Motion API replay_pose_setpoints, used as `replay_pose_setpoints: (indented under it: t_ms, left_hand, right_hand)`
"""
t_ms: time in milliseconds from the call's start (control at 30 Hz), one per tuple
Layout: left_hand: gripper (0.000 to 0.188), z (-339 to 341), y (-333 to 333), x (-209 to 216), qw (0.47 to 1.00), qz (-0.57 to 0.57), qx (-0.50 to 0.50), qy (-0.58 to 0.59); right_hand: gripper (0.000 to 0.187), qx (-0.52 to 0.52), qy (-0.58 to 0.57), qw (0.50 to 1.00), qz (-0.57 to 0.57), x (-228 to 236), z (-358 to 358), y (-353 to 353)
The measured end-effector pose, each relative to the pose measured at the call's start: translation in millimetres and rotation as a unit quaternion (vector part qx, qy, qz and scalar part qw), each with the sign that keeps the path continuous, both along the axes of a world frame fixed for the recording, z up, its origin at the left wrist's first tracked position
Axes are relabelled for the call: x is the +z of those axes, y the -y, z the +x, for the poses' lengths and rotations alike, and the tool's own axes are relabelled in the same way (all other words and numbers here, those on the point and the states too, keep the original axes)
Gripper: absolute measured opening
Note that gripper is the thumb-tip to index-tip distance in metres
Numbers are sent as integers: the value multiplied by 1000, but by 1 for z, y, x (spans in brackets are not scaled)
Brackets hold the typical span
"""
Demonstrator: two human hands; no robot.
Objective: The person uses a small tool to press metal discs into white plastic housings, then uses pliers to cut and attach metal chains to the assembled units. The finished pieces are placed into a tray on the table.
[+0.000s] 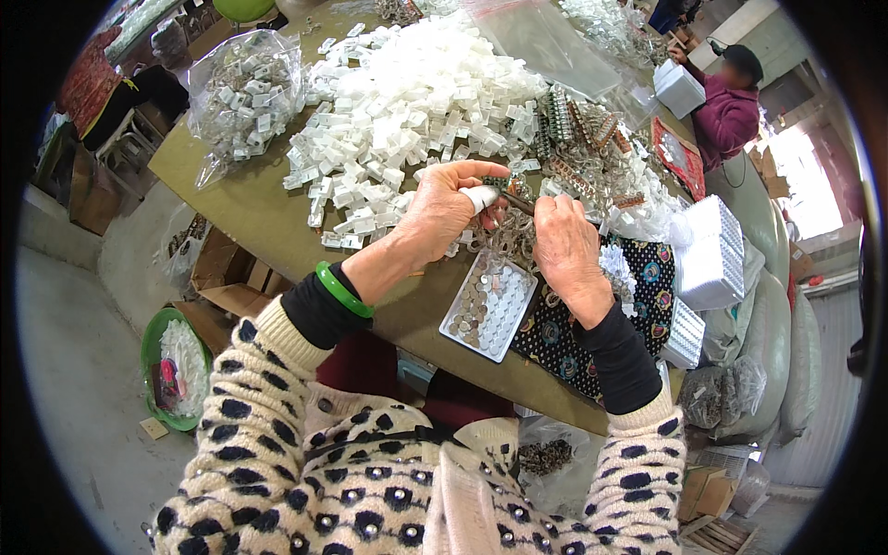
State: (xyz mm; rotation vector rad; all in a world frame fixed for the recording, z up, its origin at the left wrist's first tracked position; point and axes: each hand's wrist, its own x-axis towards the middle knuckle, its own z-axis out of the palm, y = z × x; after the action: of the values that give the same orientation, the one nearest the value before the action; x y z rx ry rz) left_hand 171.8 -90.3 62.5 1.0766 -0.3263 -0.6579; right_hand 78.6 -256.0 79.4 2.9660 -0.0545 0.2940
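Observation:
My left hand (442,208), with a white wrap around one fingertip, is closed in a pinch. What it grips is mostly hidden by the fingers; a bit of dark green shows there. Close by, my right hand (566,248) is closed on a thin dark rod-like tool (518,203), whose tip points at the left fingertips. Just below both hands lies a white moulded tray (509,310) with small round silvery pieces (475,303) along its left side. Loose metal parts (511,239) are heaped behind the tray.
A big pile of clear-white plastic pieces (398,120) covers the table (236,190). A filled plastic bag (248,97) stands left, strips of metal parts (592,139) right. Stacked white trays (710,254) sit beyond a patterned cloth (647,277). Another person (729,116) works at far right.

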Motion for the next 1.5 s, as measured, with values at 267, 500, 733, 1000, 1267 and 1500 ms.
replay_pose_setpoints:
  t_ms: [267,500,733,1000,1267,1500]
  left_hand:
    - [27,-2,0,2,1000,5,17,-11]
    - [27,-4,5,-9,983,86,77,143]
    - [29,-2,5,-12,933,166,143,286]
    - [33,3,0,-4,1000,3,2,13]
    - [33,-3,2,-1,999,33,-17,33]
    - [29,-11,12,-9,957,106,112,247]
  right_hand:
    - [15,-12,4,1000,-8,-1,-1,1]
    - [12,2,17,999,-33,-6,3,-6]
    - [12,-48,-2,998,-29,-1,8,-1]
    - [23,-55,15,998,9,4,3,8]
    - [14,1,17,1000,3,2,0,-5]
    - [7,0,29,999,-45,-3,-1,-10]
